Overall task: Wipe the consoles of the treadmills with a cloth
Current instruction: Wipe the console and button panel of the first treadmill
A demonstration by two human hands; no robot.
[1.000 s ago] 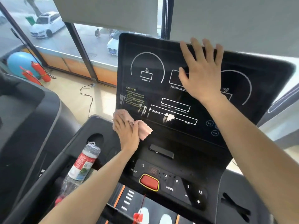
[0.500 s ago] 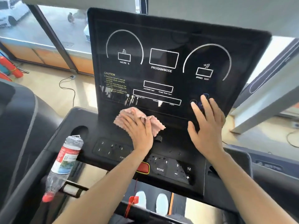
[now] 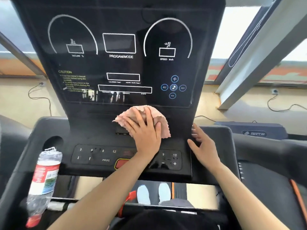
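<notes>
A black treadmill console [image 3: 119, 67] with white dial markings fills the view. On its lower middle, just below the display panel, lies a crumpled pink cloth [image 3: 159, 118]. My left hand [image 3: 146, 131] lies flat on the cloth with straight fingers and presses it against the console. My right hand [image 3: 202, 146] is to the right of it, fingers spread, touching the console's lower right edge beside the button panel [image 3: 172, 159].
An upside-down plastic water bottle [image 3: 43, 176] sits in the left cup holder [image 3: 53, 141]. A red stop button [image 3: 121, 163] is partly hidden under my left forearm. Another treadmill [image 3: 255, 133] stands to the right. Cables [image 3: 282, 108] trail on the floor beyond.
My left hand has slid the cloth to the right along the console's lower part. My right hand came down from the display panel to the lower right edge. The view shifted closer.
</notes>
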